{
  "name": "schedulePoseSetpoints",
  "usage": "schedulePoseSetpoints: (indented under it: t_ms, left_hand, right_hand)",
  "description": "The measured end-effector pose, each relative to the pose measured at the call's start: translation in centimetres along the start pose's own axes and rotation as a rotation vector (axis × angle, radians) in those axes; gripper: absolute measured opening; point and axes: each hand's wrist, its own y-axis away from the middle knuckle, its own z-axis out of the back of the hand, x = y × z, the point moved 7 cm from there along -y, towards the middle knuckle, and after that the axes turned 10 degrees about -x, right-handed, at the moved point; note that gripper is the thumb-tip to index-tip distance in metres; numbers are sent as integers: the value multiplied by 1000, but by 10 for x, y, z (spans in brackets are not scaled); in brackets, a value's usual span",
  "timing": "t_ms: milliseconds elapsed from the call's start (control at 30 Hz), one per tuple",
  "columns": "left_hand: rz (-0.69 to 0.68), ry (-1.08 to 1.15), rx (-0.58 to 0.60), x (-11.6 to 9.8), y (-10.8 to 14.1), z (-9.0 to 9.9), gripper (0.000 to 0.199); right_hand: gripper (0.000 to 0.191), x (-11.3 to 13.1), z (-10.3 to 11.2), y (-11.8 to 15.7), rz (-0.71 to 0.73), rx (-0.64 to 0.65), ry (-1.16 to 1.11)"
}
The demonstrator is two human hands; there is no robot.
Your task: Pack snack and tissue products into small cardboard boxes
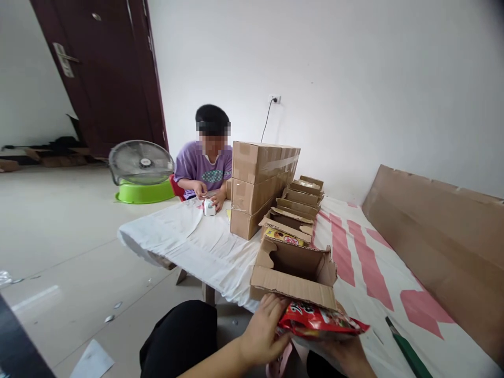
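Note:
Just in front of the nearest open cardboard box (293,289) is a shiny red food packet (315,321) with printed lettering. My left hand (264,329) is closed on the packet's left end, its fingertips beside the box's lower front edge. At the packet's right part, my right hand (348,353) grips from below and behind; most of its fingers are hidden. The box's top flaps stand open, and its inside looks dark. Behind it, a yellow printed pack (285,236) shows between boxes.
More open boxes (293,218) run back in a row beside stacked closed cartons (244,191). A green-handled tool (407,349) lies at right on the cloth-covered table (189,236). Across it, a person (208,168) handles a small white object (209,207). A large cardboard sheet (437,236) leans rightward.

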Motion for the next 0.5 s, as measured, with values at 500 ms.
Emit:
schedulePoseSetpoints:
  t_ms: [500]
  left_hand:
    - [307, -140, -231, 59, 19, 28, 39]
  right_hand:
    - [49, 28, -59, -8, -1, 7, 116]
